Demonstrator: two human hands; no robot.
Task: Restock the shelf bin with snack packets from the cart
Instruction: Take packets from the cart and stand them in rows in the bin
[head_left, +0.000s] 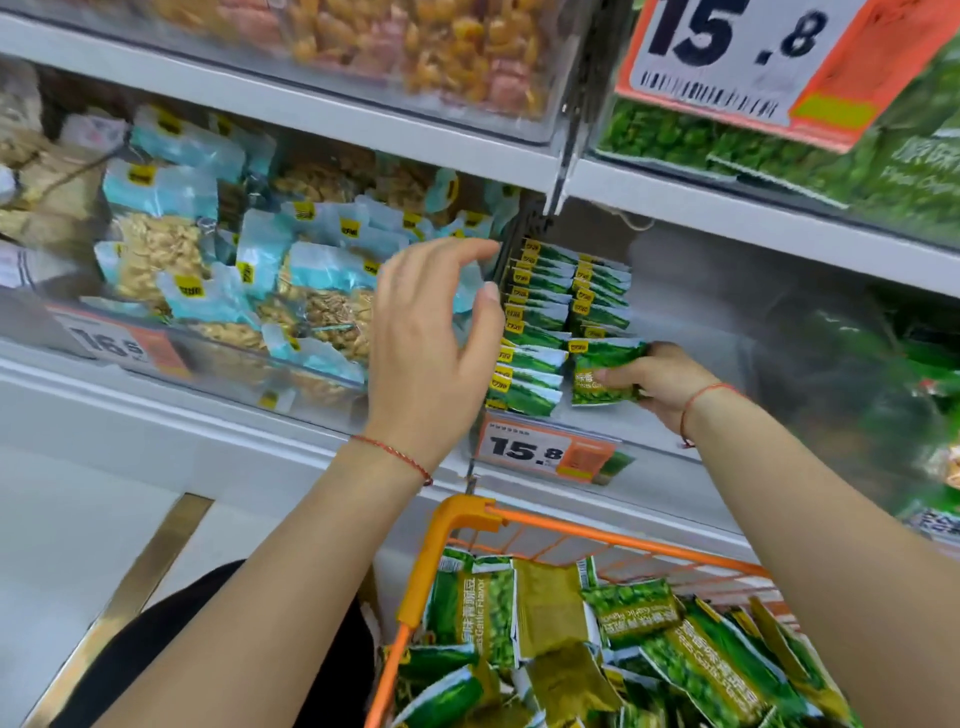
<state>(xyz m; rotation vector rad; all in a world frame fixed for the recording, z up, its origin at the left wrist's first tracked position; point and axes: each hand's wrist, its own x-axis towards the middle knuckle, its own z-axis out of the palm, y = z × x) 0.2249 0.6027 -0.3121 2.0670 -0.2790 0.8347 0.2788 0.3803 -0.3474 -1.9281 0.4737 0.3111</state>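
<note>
So my right hand (657, 384) has its fingers curled round a green snack packet (605, 376), holding it inside the clear shelf bin (691, 312), right next to the two neat rows of stacked green packets (550, 317) already in there. My left hand (431, 353) is holding nothing, fingers spread loose, hovering in front of the divider between this bin and the one with the blue nut bags (249, 270). The orange cart (457, 525) sits just below the shelf, with a heap of green packets (649, 639) in it. A 15.8 price tag (540, 449) hangs on the bin's front.
</note>
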